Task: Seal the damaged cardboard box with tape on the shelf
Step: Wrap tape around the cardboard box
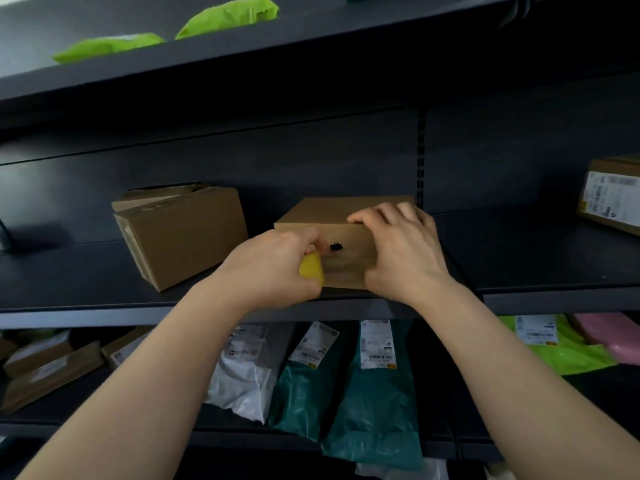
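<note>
A brown cardboard box (322, 211) with a dark ragged hole (336, 247) in its front face stands on the middle shelf (540, 299), near the front edge. My right hand (401, 247) lies over the box's right top corner and front face, fingers spread flat on it. My left hand (273, 265) is against the box's left front, closed around a yellow tape dispenser (311, 270), just left of the hole. A shiny strip on the front face below the hole may be clear tape; I cannot tell for sure.
A second cardboard box (183, 233) with a torn top sits to the left on the same shelf. A labelled box (613, 195) is at far right. Green parcels (228, 15) lie on the shelf above; poly mailers (374, 393) and boxes fill the shelf below.
</note>
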Available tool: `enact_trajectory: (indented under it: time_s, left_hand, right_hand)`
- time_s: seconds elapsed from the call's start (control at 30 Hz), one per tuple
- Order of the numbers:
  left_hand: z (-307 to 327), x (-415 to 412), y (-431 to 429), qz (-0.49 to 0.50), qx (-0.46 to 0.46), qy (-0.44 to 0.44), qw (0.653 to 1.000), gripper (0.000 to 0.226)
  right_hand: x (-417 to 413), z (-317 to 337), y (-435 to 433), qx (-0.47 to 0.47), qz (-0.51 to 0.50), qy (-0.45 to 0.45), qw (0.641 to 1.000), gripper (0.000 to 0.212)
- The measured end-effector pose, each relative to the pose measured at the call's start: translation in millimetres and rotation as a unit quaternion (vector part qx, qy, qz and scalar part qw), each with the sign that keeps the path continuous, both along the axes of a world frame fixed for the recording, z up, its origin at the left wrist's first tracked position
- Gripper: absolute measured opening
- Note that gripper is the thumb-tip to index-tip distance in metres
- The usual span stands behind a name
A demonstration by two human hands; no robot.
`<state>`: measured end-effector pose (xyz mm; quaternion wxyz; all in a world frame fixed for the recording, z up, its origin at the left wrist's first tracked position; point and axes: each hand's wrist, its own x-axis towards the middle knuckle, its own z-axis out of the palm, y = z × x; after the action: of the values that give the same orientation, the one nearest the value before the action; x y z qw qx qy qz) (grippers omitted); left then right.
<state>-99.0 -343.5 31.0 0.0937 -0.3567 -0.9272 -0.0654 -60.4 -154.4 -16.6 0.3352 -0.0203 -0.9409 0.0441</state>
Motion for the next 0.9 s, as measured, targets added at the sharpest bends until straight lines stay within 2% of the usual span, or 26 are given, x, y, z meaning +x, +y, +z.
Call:
enact_trajectory:
  time_s: [0.1, 0.23, 0.3, 0.37, 0.4, 0.47, 0.53, 0.57, 0.63, 0.73, 0.9]
  left_hand:
    - [-7, -2, -7, 0.004, 0.014, 0.064, 0.998, 0.044]
    - [-13, -12, -20, 0.1, 0.051, 0.165, 0.98, 0.051]
    - [-15, -15, -24, 0.111, 0.049, 0.183, 0.976, 0.056]
    - [-16, -16, -28, 0.07, 0.052, 0.157, 0.984, 0.06]
    - [-16, -17, -34, 0.04, 0.039, 0.128, 0.99, 0.063]
    - [-16, -21, -55, 0.01, -0.05, 0.078, 0.996, 0.072]
    - [-15, -28, -87, 0.036, -0.154, 0.075, 0.985, 0.073]
    - [-13, -30, -101, 0.056, -0.173, 0.083, 0.98, 0.068]
    - [-5, -31, -117, 0.056, -0.12, 0.086, 0.988, 0.056]
    - [2, -19, -99, -0.019, 0.017, 0.07, 0.997, 0.046]
    - [15, -1, -58, -0.05, 0.089, 0.092, 0.991, 0.047]
  right_hand:
    - [4, -1, -4, 0.004, -0.011, 0.008, 1.0, 0.074]
    - [7, -3, -7, -0.007, -0.017, 0.022, 1.0, 0.074]
    - [8, -1, -10, -0.016, -0.014, 0.014, 1.0, 0.075]
    - [7, 0, -11, -0.019, -0.01, 0.004, 1.0, 0.074]
    - [8, 1, -8, -0.023, -0.01, 0.0, 1.0, 0.073]
    - [11, 2, 1, -0.052, -0.02, 0.0, 0.998, 0.07]
    - [15, 1, 13, -0.092, -0.03, 0.009, 0.995, 0.066]
    - [16, 1, 16, -0.107, -0.029, 0.012, 0.994, 0.064]
    - [15, 0, 17, -0.122, -0.026, 0.017, 0.992, 0.062]
    - [11, -1, 8, -0.113, -0.027, 0.016, 0.993, 0.061]
    - [6, -2, 0, -0.117, -0.027, 0.009, 0.993, 0.067]
